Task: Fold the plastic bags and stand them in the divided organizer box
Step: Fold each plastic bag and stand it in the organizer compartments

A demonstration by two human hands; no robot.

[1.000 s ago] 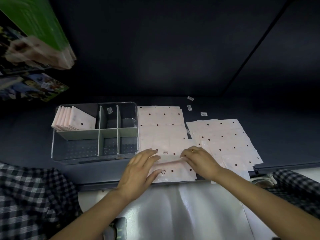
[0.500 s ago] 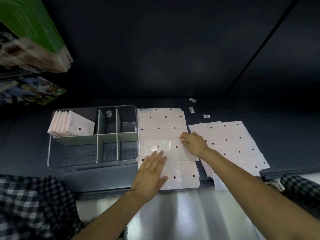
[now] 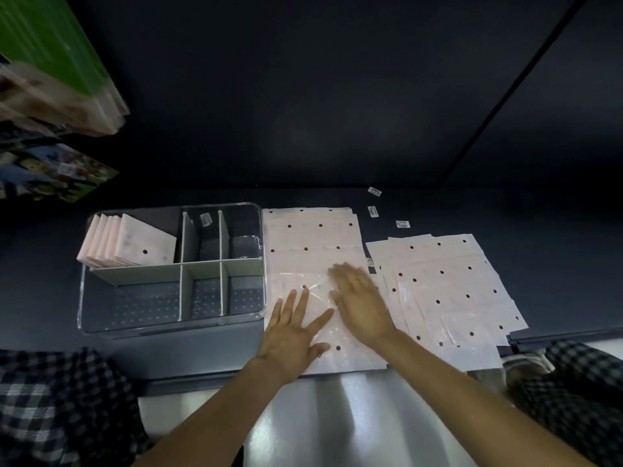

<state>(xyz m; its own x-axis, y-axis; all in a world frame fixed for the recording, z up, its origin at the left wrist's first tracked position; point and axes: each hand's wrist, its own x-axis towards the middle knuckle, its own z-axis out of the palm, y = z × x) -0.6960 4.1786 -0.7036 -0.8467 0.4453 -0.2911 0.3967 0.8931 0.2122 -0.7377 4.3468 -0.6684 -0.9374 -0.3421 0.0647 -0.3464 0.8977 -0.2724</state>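
A pale pink plastic bag with dark dots (image 3: pixel 312 244) lies flat on the dark shelf, its near part doubled over. My left hand (image 3: pixel 293 335) rests flat on the bag's near left part, fingers spread. My right hand (image 3: pixel 360 301) presses flat on the doubled part just to the right, slightly blurred. The clear divided organizer box (image 3: pixel 172 326) stands to the left. Several folded pink bags (image 3: pixel 126 246) stand upright in its back left compartment. The other compartments hold no bags.
A loose pile of flat dotted bags (image 3: pixel 451 288) lies to the right. Three small white labels (image 3: pixel 372 211) sit behind it. Green and colourful packages (image 3: pixel 50 72) hang at upper left. Checked fabric (image 3: pixel 50 399) shows at both lower corners.
My right hand let go of the bag's folded edge and now lies flat on the fold, slid left toward the middle. My left hand stayed pressing the near part.
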